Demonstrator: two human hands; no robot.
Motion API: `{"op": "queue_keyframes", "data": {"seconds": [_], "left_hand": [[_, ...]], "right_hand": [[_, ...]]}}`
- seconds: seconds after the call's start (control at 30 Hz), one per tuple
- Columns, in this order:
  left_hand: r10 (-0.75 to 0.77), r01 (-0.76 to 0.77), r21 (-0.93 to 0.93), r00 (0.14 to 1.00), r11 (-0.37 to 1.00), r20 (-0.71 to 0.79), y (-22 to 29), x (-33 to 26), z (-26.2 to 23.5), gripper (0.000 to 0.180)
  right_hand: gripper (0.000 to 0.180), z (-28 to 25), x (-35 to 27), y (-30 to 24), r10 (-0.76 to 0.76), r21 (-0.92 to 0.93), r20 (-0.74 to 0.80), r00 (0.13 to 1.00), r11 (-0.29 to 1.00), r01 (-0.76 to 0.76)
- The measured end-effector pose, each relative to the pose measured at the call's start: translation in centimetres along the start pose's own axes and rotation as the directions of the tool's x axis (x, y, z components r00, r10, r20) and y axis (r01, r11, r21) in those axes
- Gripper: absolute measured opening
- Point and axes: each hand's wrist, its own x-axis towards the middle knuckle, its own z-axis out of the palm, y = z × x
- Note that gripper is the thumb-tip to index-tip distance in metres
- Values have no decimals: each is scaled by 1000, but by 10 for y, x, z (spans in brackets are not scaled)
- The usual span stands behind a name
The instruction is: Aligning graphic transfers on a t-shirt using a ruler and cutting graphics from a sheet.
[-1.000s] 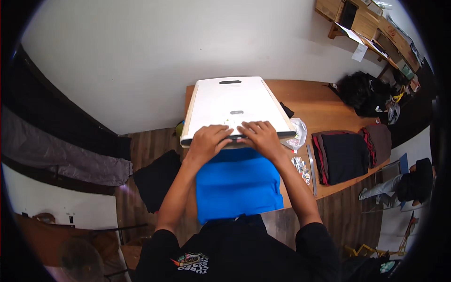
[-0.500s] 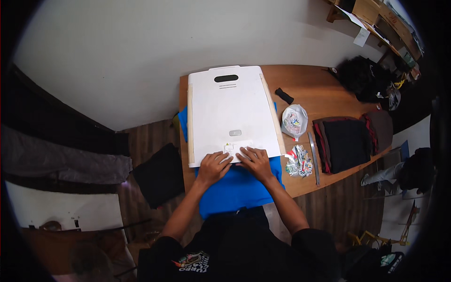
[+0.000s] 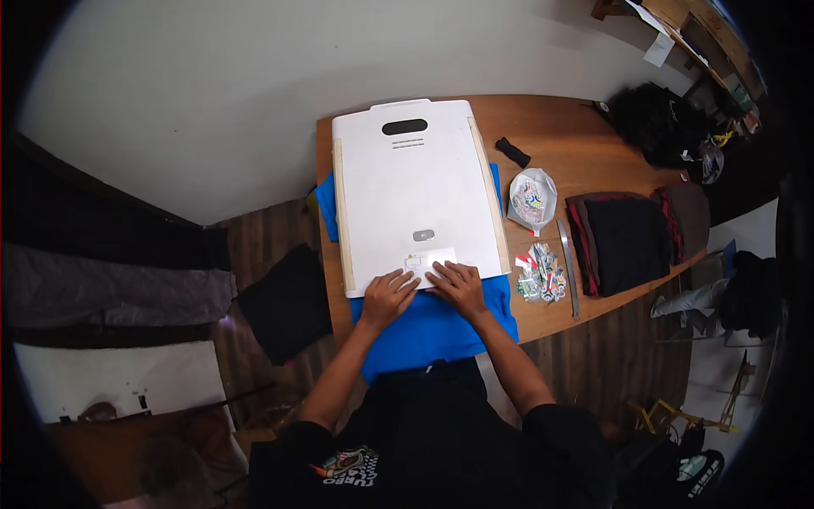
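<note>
While both hands lay flat at the near edge of the white folding board (image 3: 413,191), the wooden table (image 3: 577,140) stood against a plain pale wall (image 3: 212,93), with dark plank flooring (image 3: 271,229) to its left and near side. Board: large, rectangular, rounded corners, oval handle slot at the far end, pale strips along both long sides. It rested on a blue garment (image 3: 428,327), which showed beyond the board at the far-left corner and spread over the near table edge toward the person.

Left hand (image 3: 387,297): fingers extended and together, pressed palm-down where board meets blue cloth; nothing gripped. Right hand (image 3: 459,288): fingers likewise flat and spread slightly, tips on a small white rectangular label (image 3: 431,261) with small coloured marks at the board's near edge; nothing enclosed.

Right of the board, on the table: a small black object (image 3: 512,152); a clear plastic bag (image 3: 532,198) with a colourful printed piece inside; a loose heap of small colourful tags (image 3: 541,273); a long metal ruler (image 3: 567,267) lying along the table's depth. Further right, a stack of folded dark garments (image 3: 629,239) with red edges. A black bag (image 3: 653,123) sat at the far-right corner. Dark cloth (image 3: 287,301) lay on the floor left of the table.
</note>
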Motion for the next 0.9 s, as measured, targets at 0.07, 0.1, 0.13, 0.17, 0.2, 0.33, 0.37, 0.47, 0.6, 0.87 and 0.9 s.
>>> {"op": "queue_keyframes", "data": {"seconds": [0.07, 0.1, 0.13, 0.17, 0.2, 0.33, 0.37, 0.47, 0.6, 0.87, 0.9], "left_hand": [[-8, 8, 2, 1000, 1000, -17, 0, -4, 6, 32], [-13, 14, 26, 1000, 1000, -22, 1, -7, 8, 33], [-22, 23, 53, 999, 998, -29, 1, -12, 12, 35], [-25, 27, 55, 999, 998, -33, 1, -16, 16, 35], [-55, 56, 59, 998, 997, -23, 1, -20, 20, 40], [-145, 141, 53, 987, 989, 67, 17, -33, 31, 67], [-145, 142, 51, 987, 989, 66, 20, -34, 30, 67], [-188, 185, 35, 972, 982, 141, 25, -37, 26, 88], [-186, 174, 91, 971, 981, 149, 26, -39, 29, 83], [-181, 174, 63, 976, 983, 118, 28, -37, 31, 69], [-192, 186, 60, 975, 981, 108, 28, -38, 31, 69]], "right_hand": [[48, -1, 0, -1, -7, -8, 6, 1000, 1000, 7], [45, -2, -1, -2, 9, -11, 30, 1000, 1000, -8], [43, -5, 4, -5, 20, -11, 55, 998, 1000, -19], [43, -10, 8, -9, 14, -11, 56, 998, 1000, -14], [40, -15, 11, -13, 52, 53, 68, 996, 997, -56], [37, -11, 30, -9, 230, 175, 120, 966, 953, -249], [39, -10, 43, -11, 231, 117, 71, 970, 964, -238], [45, -5, 66, -15, 265, -32, 52, 963, 964, -263], [51, -9, 73, -19, 356, -94, 157, 921, 934, -345], [52, -12, 75, -15, 389, -122, 230, 892, 921, -370], [52, -12, 74, -16, 367, -106, 209, 907, 930, -352]]}}
